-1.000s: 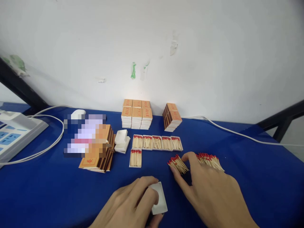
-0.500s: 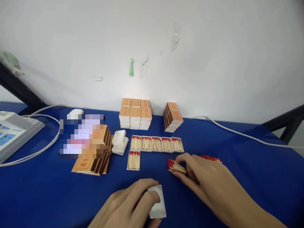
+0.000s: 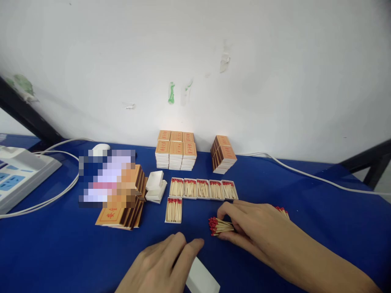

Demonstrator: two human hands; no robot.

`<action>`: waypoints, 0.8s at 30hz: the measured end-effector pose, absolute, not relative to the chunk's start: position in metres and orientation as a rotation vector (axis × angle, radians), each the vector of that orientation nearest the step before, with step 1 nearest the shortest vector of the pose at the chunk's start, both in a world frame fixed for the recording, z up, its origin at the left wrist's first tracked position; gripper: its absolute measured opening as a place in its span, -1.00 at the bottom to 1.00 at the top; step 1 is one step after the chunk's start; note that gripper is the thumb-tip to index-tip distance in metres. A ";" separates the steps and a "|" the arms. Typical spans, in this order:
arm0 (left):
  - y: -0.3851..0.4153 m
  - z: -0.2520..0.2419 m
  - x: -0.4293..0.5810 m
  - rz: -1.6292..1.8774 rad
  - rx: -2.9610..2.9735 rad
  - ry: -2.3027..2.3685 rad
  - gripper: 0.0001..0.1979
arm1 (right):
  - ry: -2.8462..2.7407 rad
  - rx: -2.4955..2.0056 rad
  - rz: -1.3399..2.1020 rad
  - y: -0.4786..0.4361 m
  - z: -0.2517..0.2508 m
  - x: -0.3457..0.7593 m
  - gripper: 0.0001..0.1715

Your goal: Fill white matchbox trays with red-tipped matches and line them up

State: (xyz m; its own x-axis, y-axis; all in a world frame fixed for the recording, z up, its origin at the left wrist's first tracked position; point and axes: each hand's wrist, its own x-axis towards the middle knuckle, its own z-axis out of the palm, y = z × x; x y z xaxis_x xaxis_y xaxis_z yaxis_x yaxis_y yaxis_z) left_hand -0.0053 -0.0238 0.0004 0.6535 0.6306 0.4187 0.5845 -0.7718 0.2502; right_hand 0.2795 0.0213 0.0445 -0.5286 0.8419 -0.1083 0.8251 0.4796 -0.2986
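In the lower middle, my left hand [image 3: 165, 260] is curled round a small white matchbox tray [image 3: 203, 277], which is tilted; part of the tray lies behind the fingers. My right hand [image 3: 255, 226] pinches a bundle of matches [image 3: 218, 226] between thumb and fingers, red heads pointing left, just above or on the blue table. More matches [image 3: 282, 212] show behind that hand, mostly hidden by it. A row of several match-filled trays [image 3: 203, 189] lies beyond the hands. One more filled tray [image 3: 174, 210] sits in front of the row's left end.
Stacked orange matchboxes [image 3: 176, 152] stand by the wall, with a smaller stack [image 3: 224, 152] to their right. White trays [image 3: 155, 187] lie beside orange box sleeves [image 3: 119, 213]. At left are a white power strip [image 3: 27, 171], cables and a pixelated patch. A cable [image 3: 305, 175] crosses at right.
My right hand has brought the match bundle slightly left and nearer to me. The white tray in my left hand has turned and moved lower, and the view has tilted slightly.
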 end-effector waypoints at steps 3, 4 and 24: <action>-0.020 -0.001 -0.004 0.745 2.773 0.930 -0.36 | -2.627 -1.440 0.511 0.020 0.043 0.279 -0.89; -0.018 -0.001 -0.003 0.734 2.726 0.889 -0.36 | -2.610 -1.416 0.520 0.020 0.041 0.280 -0.90; -0.023 -0.002 -0.005 0.742 2.372 1.021 -0.38 | -2.409 -1.271 0.755 0.018 0.029 0.285 -0.88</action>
